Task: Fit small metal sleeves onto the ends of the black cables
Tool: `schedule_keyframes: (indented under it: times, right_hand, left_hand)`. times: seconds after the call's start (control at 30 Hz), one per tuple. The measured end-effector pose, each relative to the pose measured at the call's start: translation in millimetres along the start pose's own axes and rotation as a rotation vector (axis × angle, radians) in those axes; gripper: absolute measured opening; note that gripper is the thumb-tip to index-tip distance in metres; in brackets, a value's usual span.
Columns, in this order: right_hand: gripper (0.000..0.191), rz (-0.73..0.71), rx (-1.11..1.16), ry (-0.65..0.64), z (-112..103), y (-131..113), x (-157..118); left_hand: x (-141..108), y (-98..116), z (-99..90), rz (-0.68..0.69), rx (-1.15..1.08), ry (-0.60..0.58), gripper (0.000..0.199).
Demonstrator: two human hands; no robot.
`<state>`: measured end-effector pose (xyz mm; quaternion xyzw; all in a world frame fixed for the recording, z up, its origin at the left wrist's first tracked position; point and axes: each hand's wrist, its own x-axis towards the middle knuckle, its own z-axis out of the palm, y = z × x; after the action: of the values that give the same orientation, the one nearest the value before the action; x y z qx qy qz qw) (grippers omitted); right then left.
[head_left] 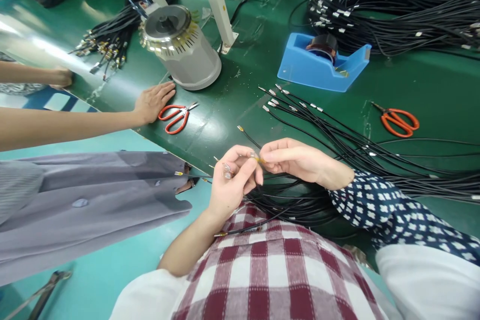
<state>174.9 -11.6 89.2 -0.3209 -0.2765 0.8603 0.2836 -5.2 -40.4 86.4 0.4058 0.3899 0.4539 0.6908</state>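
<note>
My left hand [232, 180] and my right hand [296, 160] meet fingertip to fingertip just above the table's near edge. Between them they pinch the metal-tipped end of a thin black cable [257, 158]. My left hand also holds a few more cable ends with silver terminals [226, 169]. A bundle of black cables [337, 145] fans out across the green table [240, 95] from under my hands toward the right.
Another person's hand [153, 101] rests beside orange scissors [176, 115] and a grey round machine [180, 45]. A blue tape dispenser [320, 62] stands at centre back, second orange scissors [399, 121] lie right, and a large cable coil [397, 5] fills the back right.
</note>
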Motion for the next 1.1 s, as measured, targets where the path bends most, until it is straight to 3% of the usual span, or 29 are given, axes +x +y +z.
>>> schedule_keyframes:
  times: [0.2,0.37,0.47,0.7,0.9,1.0,1.1]
  right_hand:
    - [0.022,-0.078,-0.096,-0.045,4,-3,-4]
    - [0.022,-0.332,-0.245,0.123,8,-4,-8]
    - [0.030,-0.404,-0.224,0.119,10,-2,-9]
    - [0.039,-0.369,-0.174,0.062,9,2,-1]
    - [0.033,-0.122,-0.066,-0.079,-5,3,7]
    - [0.039,-0.104,0.033,-0.148,-9,-2,2]
    - [0.042,-0.233,0.111,-0.148,-12,-12,-9]
  left_hand:
    - [-1,-1,-2.1,0.013,0.026,-0.012,0.016]
    - [-1,-3,-4.4,0.016,0.046,-0.020,0.012]
    - [-1,-4,-5.0,0.021,0.046,-0.027,0.012]
    - [-1,-4,-4.6,0.023,0.036,-0.065,0.008]
    - [-3,-6,-2.0,-0.009,-0.023,-0.115,0.009]
    - [2,-7,-4.7,-0.005,-0.047,-0.034,0.014]
    - [7,-7,-9.2,-0.017,-0.064,0.087,0.017]
